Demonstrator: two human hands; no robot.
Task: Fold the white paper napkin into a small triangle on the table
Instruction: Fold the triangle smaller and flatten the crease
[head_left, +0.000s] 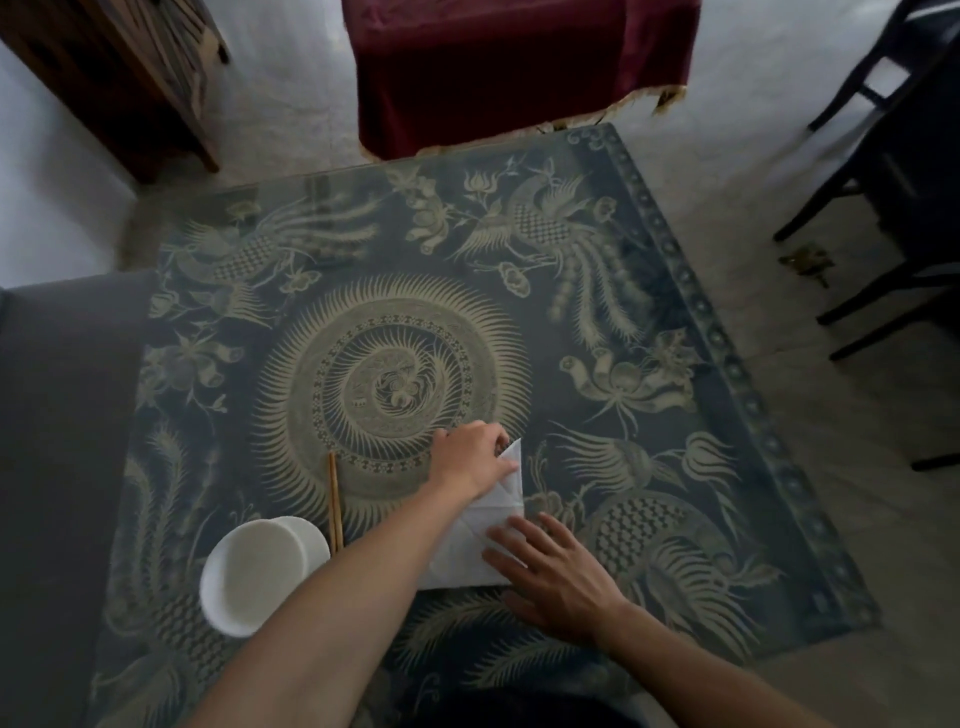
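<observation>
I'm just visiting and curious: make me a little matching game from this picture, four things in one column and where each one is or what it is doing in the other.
Things:
1. left hand
2. right hand
3. chopsticks
4. white bowl

States:
A. lying between bowl and napkin
B. pinching the napkin's far corner
C. standing near the table's left edge
D. lying flat on the napkin's near part

Pairs: 1-B, 2-D, 3-A, 4-C

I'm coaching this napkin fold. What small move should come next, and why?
Probably lay the lifted corner down and crease it: the left hand pinches the napkin's far corner raised, while the right hand rests flat on its near part.
</observation>
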